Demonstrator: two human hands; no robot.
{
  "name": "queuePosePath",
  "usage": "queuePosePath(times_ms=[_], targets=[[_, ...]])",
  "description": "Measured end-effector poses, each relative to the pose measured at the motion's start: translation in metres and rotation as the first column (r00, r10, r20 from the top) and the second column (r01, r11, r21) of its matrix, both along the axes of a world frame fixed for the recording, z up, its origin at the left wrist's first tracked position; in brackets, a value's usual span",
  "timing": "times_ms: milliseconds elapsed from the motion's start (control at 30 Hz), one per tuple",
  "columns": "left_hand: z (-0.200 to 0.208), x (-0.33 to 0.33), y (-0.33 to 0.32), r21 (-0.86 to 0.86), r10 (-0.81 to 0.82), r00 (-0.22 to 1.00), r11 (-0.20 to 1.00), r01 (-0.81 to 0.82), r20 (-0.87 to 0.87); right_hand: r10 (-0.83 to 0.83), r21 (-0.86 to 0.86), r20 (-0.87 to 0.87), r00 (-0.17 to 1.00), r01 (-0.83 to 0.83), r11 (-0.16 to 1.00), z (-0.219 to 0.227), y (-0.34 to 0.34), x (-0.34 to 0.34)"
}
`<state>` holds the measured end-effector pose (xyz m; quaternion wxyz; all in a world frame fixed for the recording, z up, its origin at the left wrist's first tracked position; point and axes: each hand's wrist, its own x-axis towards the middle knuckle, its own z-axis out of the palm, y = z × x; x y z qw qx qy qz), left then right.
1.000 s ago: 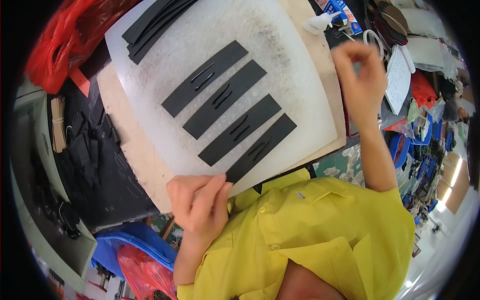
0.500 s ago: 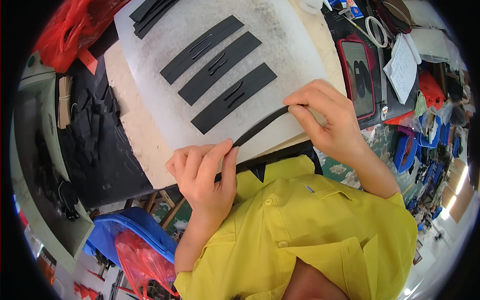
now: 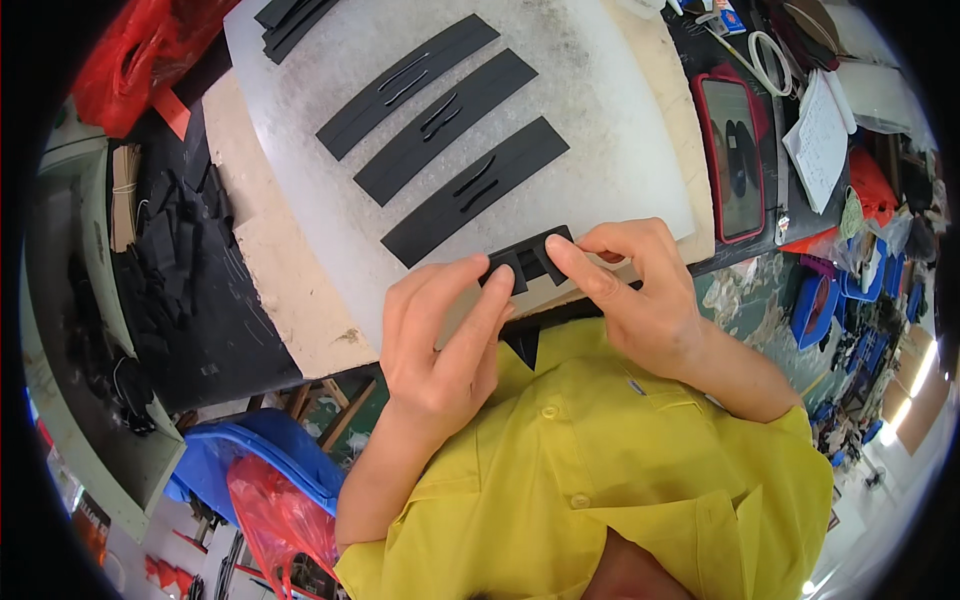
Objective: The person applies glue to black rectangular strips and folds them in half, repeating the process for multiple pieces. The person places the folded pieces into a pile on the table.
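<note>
Both my hands hold one black strip low over the near edge of the white board. Its two ends are folded in toward the middle, leaving a dark gap between the flaps. My left hand pinches the left fold between thumb and fingers. At the other fold, my right hand presses with its thumb while the fingers sit behind. Beyond them lie a near flat black strip, a middle strip and a far strip, slanted side by side, each with two short wavy slits.
A stack of black strips lies at the board's far left corner. Black scraps cover the table's left side. Right of the board are a red-framed phone and a notepad. A blue bin stands below left.
The held strip, stretched out between my hands before, now has both ends folded inward. My hands have come closer together, the right one moving down toward me.
</note>
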<state>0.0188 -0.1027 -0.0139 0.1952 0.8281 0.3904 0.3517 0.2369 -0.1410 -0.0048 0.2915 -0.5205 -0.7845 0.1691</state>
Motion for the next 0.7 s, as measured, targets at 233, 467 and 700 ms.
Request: queuePosePath(times_ms=[233, 467, 700], targets=[[-0.0034, 0.0033, 0.0012, -0.017, -0.016, 1.0, 1.0, 0.016, 0.012, 0.017, -0.044, 0.065, 0.998, -0.014, 0.999, -0.0046, -0.0041, -0.0047], [-0.0056, 0.0032, 0.0015, -0.004, -0.013, 1.0, 1.0, 0.013, 0.008, 0.027, 0.0, 0.142, 0.99, -0.027, 1.0, -0.0082, -0.0051, -0.0063], [-0.0066, 0.0046, 0.0014, 0.001, -0.01, 1.0, 1.0, 0.01, -0.004, 0.044, 0.013, 0.198, 0.979, -0.047, 0.999, -0.0066, -0.0041, -0.0067]])
